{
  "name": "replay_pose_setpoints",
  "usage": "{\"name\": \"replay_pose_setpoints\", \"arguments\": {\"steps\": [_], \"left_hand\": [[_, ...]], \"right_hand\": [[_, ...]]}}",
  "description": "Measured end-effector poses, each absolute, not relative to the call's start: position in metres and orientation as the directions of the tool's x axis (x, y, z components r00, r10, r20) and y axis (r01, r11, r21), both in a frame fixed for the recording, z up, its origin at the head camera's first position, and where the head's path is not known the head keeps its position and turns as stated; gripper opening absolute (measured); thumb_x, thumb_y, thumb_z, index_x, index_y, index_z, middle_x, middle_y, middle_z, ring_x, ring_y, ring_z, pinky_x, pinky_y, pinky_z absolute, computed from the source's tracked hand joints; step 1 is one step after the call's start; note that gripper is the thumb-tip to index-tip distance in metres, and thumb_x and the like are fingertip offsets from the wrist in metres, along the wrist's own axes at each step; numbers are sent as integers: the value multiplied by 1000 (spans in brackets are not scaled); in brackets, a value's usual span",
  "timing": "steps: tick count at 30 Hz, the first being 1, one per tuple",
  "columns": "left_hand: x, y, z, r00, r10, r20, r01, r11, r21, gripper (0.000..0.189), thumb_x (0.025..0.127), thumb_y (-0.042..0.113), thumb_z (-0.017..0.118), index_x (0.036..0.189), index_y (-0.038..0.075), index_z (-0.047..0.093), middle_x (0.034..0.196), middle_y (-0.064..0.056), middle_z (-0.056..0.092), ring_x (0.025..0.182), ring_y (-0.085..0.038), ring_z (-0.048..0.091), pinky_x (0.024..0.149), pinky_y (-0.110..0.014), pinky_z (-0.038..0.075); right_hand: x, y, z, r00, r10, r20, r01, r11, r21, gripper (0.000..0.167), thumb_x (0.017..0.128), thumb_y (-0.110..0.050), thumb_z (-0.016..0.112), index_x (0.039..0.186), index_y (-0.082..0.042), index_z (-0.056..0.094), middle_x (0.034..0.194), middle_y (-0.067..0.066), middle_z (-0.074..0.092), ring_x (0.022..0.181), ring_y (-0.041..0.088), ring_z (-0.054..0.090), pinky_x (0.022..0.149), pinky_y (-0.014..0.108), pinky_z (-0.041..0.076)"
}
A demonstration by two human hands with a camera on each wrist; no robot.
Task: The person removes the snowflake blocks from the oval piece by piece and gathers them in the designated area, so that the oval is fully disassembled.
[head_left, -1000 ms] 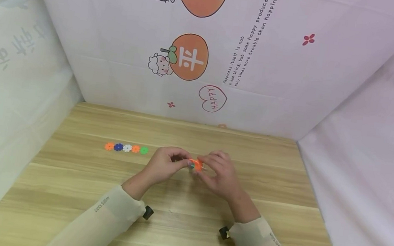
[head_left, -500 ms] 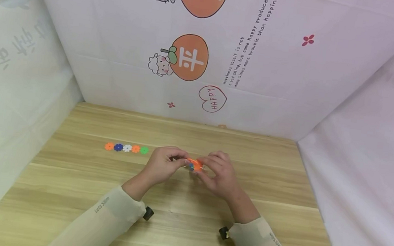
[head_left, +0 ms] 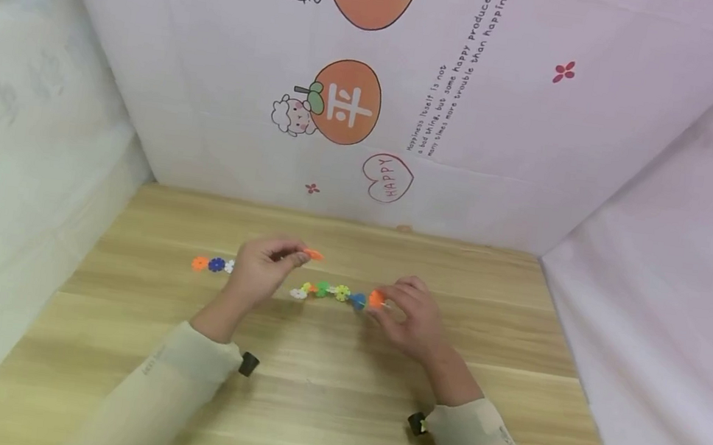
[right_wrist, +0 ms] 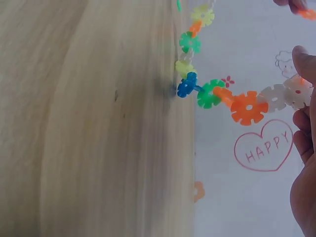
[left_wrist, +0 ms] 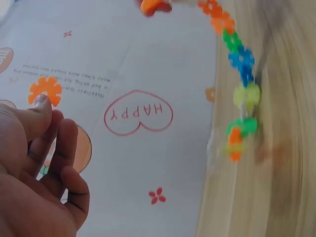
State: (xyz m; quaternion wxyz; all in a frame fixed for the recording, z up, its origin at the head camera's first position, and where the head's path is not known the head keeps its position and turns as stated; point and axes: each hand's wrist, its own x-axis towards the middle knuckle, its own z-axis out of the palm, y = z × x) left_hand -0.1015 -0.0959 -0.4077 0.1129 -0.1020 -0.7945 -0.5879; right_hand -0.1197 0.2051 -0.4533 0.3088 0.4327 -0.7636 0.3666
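My left hand (head_left: 257,266) pinches a single orange notched plastic disc (left_wrist: 45,91) between thumb and fingers, raised and apart from the chain. A chain of interlocking discs (right_wrist: 249,107) in orange, green, blue, yellow and white runs from my right hand (head_left: 413,317). Thumb and fingers of that hand grip its end, where white discs (right_wrist: 274,98) and some orange show in the right wrist view. From there the chain droops, and its far part stretches leftward close over the table in the head view.
On the wooden table (head_left: 307,409), left of my left hand, loose discs lie in a row: an orange disc (head_left: 200,263), a blue disc (head_left: 216,265) and a white disc (head_left: 229,266) partly behind the hand. Printed white cloth (head_left: 467,191) walls the back and both sides.
My left hand has moved left and away from my right hand, carrying an orange disc. The chain now shows between the hands. The left hand now covers the right part of the loose row.
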Motion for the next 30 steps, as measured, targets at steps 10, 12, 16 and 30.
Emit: {"name": "replay_pose_setpoints", "arguments": {"steps": [10, 12, 16, 30], "left_hand": [[-102, -139, -414, -993, 5, 116, 110, 346, 932, 25, 93, 42, 79, 107, 20, 79, 104, 4, 77, 98, -18, 69, 86, -42, 56], [-102, -145, -419, -995, -5, 98, 90, 362, 928, 28, 93, 44, 78, 109, 20, 79, 105, 3, 77, 99, -18, 69, 86, -40, 56], [-102, -154, -430, -997, -13, 77, 66, 387, 920, 31, 93, 43, 78, 110, 17, 79, 108, 1, 77, 98, -20, 69, 85, -40, 57], [-104, -174, -453, -1000, -3, -17, -16, 544, 839, 30, 101, 36, 71, 116, 12, 78, 118, -7, 76, 112, -30, 70, 91, -49, 58]], "right_hand": [[-120, 215, -454, -450, -435, 780, -877, 381, -293, 41, 98, -42, 73, 104, -2, 78, 99, 6, 78, 85, 25, 62, 80, 41, 48], [-119, 215, -455, -447, -427, 786, -877, 384, -289, 41, 98, -43, 73, 104, -2, 78, 99, 6, 78, 85, 25, 61, 80, 41, 48], [-119, 215, -455, -443, -428, 788, -876, 392, -280, 42, 98, -43, 72, 103, -2, 78, 99, 6, 78, 84, 24, 62, 81, 39, 47], [-118, 215, -454, -446, -431, 784, -877, 386, -287, 43, 98, -43, 73, 104, -1, 78, 98, 6, 78, 84, 25, 61, 82, 39, 46]]}}
